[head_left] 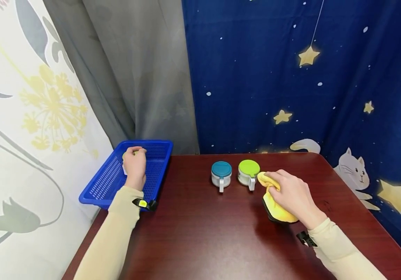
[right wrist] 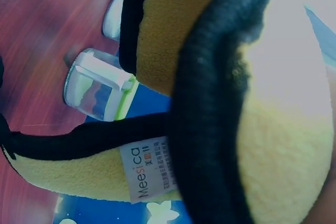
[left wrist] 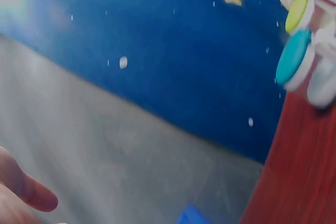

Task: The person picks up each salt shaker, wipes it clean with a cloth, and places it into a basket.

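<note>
My left hand [head_left: 135, 165] is over the blue basket [head_left: 167, 153], fingers curled. It grips a small green-topped thing [head_left: 137, 152], apparently a jar like those on the table, mostly hidden by the hand. In the left wrist view only part of that hand [left wrist: 26, 192] shows. My right hand [head_left: 293, 194] pinches a bunched yellow cloth [head_left: 279, 210] with black edging above the table's right side. A white label [right wrist: 147, 169] shows on the cloth in the right wrist view. Left of it stand a green-lidded jar [head_left: 248, 168] and a blue-lidded jar [head_left: 221, 170], both with white handles.
The dark red wooden table [head_left: 200, 233] ends at the back against a blue starry curtain [head_left: 249, 77] and a grey curtain [head_left: 144, 77]. A white patterned curtain [head_left: 39, 194] hangs along the left, close to the basket.
</note>
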The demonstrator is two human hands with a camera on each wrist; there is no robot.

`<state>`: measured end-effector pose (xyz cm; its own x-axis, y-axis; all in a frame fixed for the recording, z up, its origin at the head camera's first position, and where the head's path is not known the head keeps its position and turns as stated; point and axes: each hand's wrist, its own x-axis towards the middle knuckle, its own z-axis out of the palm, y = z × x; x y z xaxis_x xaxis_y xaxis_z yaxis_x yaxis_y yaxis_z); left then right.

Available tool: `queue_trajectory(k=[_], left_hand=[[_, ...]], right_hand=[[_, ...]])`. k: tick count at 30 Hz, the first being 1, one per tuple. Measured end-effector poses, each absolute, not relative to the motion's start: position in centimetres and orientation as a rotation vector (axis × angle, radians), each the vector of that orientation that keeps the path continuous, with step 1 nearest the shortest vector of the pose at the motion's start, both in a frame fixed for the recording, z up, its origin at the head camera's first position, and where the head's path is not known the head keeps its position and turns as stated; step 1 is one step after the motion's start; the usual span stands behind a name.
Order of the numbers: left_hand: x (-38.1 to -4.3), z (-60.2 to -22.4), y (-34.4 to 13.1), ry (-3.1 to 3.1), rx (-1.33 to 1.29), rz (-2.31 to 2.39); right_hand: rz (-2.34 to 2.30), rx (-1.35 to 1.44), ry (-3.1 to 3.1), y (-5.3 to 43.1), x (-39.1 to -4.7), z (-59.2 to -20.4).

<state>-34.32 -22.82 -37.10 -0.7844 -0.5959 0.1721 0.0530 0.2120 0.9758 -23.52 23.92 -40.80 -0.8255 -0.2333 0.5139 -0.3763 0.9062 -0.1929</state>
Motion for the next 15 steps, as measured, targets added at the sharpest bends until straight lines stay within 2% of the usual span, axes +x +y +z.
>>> queue_trajectory(k=[15], left_hand=[[-31.4,-38.3,-17.0,-1.856,0.401,-1.621]], right_hand=[[0.533,0.325,-2.529,23.3,-24.0,-40.5]])
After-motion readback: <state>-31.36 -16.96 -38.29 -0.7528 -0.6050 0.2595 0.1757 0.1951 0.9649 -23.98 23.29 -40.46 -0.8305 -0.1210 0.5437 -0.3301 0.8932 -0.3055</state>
